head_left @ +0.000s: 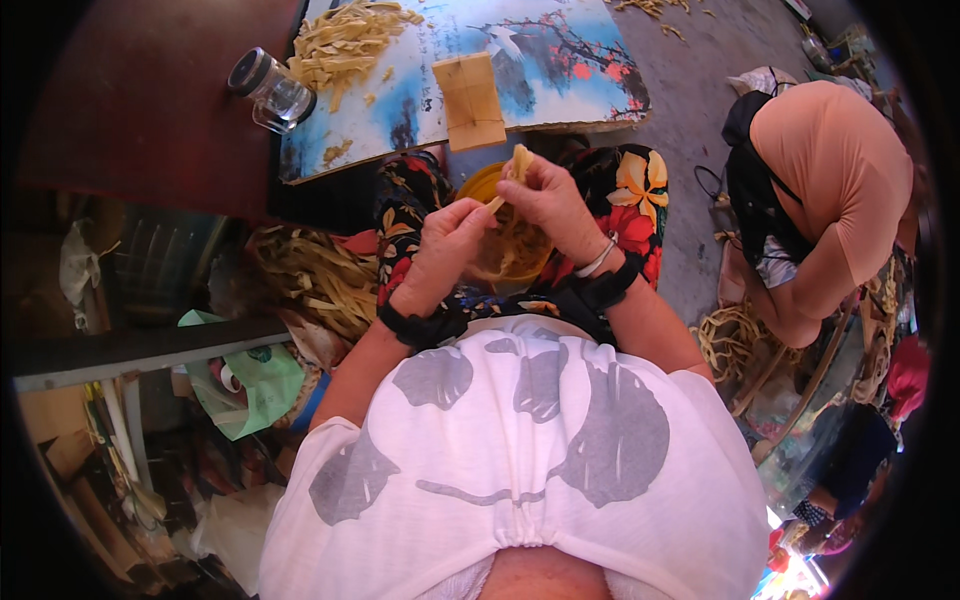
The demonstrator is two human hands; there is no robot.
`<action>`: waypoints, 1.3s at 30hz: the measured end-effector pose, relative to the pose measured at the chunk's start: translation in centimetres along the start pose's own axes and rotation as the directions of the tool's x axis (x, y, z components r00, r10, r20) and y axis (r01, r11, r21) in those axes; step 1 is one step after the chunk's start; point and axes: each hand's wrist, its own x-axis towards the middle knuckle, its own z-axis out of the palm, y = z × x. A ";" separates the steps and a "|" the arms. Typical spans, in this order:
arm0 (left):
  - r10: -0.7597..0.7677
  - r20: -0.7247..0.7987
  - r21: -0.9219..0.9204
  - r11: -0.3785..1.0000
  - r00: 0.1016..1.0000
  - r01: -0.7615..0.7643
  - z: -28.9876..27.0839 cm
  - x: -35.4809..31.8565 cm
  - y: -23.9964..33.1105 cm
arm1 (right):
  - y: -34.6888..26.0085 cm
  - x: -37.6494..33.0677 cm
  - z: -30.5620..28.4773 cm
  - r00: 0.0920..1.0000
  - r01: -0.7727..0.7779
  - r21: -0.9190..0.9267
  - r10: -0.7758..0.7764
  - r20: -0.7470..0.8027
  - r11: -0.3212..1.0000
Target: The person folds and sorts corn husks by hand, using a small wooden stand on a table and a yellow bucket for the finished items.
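Over my lap, my left hand (450,242) and my right hand (556,206) are close together, both closed on one pale yellow strip (521,161). Its folded end sticks up above my right fingers, and a thin length runs down to my left fingertips. Its material is not clear. Below the hands, between my knees, is a yellow basin (484,182) with similar tan strips inside, partly hidden by the hands. Just beyond, a light wooden piece (469,98) lies at the near edge of a table painted with a bird and blossoms (430,40).
A heap of yellow strips (345,42) covers the table's far left, beside a lidded glass mug (272,92). More strips (318,280) lie by my left knee, near a green plastic bag (246,388). At right, another person (830,180) bends over by coiled strips (732,342).
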 end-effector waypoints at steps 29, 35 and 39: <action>0.540 -0.301 0.590 0.753 0.786 -0.291 -6.3 16.4 2.6 | 0.8 14.0 -2.2 0.812 0.240 -0.887 -0.583 -0.040 0.395; 0.185 -0.201 -0.113 0.971 0.962 -0.210 -6.4 13.3 2.7 | -1.6 11.6 -3.4 0.989 -0.041 -0.598 -0.051 -0.136 0.800; 0.305 -0.146 0.044 0.952 0.941 -0.302 -4.4 9.3 3.3 | -0.8 7.2 -3.0 0.983 0.089 -0.559 -0.165 -0.086 0.824</action>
